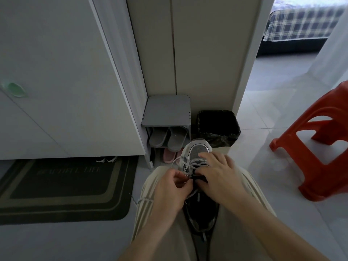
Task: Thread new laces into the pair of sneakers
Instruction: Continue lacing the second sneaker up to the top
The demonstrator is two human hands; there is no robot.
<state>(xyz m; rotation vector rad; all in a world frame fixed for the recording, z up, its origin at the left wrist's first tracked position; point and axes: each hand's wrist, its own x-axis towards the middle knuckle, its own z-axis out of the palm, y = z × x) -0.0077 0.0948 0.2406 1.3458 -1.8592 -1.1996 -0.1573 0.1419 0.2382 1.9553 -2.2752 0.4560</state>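
Both hands work at a grey-and-white sneaker [198, 150] that sits between the person's knees, toe pointing away, over beige trousers [231, 232]. On that shoe the left hand [172, 187] pinches a strand of the white lace [195, 162] between thumb and curled fingers, just beside the shoe's dark opening. Beside it the right hand [220, 175] lies flat across the laced upper, fingers spread and nearly straight, pressing down (whether its thumb catches anything at the tongue cannot be told). Loose loops of lace stand out to the left of the toe. Lower down, between the thighs, there is a dark shape with grey edges; whether it is the second shoe cannot be told. Just beyond the toe stands a black bin [218, 127] with a liner, and next to it a small grey shoe rack [167, 110] holding grey slippers [167, 137] above pink slippers [169, 155]. To the left a dark doormat [62, 187] lies on the pale tiled floor, below a white door [62, 81]. An orange plastic stool [318, 146] stands well apart on the right, and a bed with a plaid cover [305, 21] shows in the far room.
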